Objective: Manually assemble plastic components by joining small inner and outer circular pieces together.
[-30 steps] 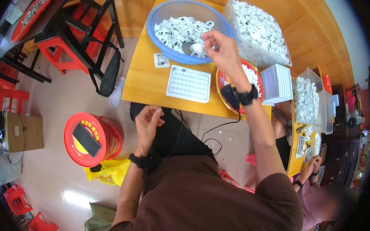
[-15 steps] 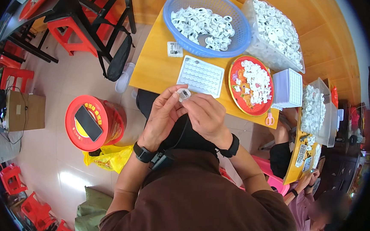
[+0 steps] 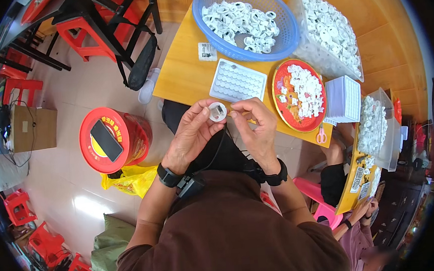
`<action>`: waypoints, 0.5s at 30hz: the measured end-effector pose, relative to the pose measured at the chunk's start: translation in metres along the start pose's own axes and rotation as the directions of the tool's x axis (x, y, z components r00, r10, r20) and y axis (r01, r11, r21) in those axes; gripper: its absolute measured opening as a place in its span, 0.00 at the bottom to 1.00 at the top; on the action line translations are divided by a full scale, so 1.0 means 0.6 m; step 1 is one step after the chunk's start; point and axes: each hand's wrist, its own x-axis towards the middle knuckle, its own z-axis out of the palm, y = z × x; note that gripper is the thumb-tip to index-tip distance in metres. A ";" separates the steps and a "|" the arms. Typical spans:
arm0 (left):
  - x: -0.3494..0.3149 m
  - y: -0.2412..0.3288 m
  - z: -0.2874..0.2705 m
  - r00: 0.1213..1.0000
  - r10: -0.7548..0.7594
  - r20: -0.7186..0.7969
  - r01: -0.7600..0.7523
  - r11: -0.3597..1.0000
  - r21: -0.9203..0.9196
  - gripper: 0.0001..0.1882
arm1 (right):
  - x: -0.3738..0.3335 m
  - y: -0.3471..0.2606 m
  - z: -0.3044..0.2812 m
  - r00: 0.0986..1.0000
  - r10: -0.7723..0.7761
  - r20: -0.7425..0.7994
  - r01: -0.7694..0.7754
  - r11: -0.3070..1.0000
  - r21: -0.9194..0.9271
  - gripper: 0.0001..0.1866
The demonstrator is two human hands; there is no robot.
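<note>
Yellow table (image 3: pixel 178 72) | blue basket (image 3: pixel 244 54), top cropped | left grip (image 3: pixel 189 132) pinched round white disc (image 3: pixel 217 116) | right grip (image 3: pixel 258 135): gap, contents unclear

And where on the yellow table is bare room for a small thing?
On the table, bare wood shows at the near left corner, beside the packet and white cavity tray; a narrow strip separates that tray from the red plate. Back and right are crowded: blue basket, clear bin, tray stack.

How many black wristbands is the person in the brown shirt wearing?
2. One wristband is on the left wrist, below the left hand, which holds a round white part; the other wristband is on the right wrist. None seems hidden.
</note>
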 end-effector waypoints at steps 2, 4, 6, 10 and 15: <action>0.001 -0.005 0.007 0.999 0.027 -0.025 -0.026 1.000 0.008 0.12 | 0.001 -0.007 0.006 0.998 0.065 0.012 -0.065 0.996 0.067 0.08; 0.002 -0.009 0.010 0.998 0.049 -0.045 -0.048 0.999 0.017 0.10 | 0.000 -0.014 0.009 0.974 0.213 0.079 -0.218 0.975 0.052 0.08; 0.001 -0.012 0.010 0.996 0.064 -0.067 -0.058 0.994 0.088 0.09 | -0.004 -0.004 0.011 0.974 0.209 0.084 -0.214 0.975 0.058 0.09; -0.002 -0.013 0.011 0.996 0.063 -0.066 -0.054 0.991 0.119 0.09 | -0.008 0.006 0.003 0.990 0.121 0.070 -0.121 0.993 -0.003 0.10; -0.002 -0.002 0.015 0.993 0.005 -0.121 0.032 0.953 0.300 0.10 | -0.013 0.003 -0.013 0.982 0.144 0.120 -0.142 0.989 -0.025 0.10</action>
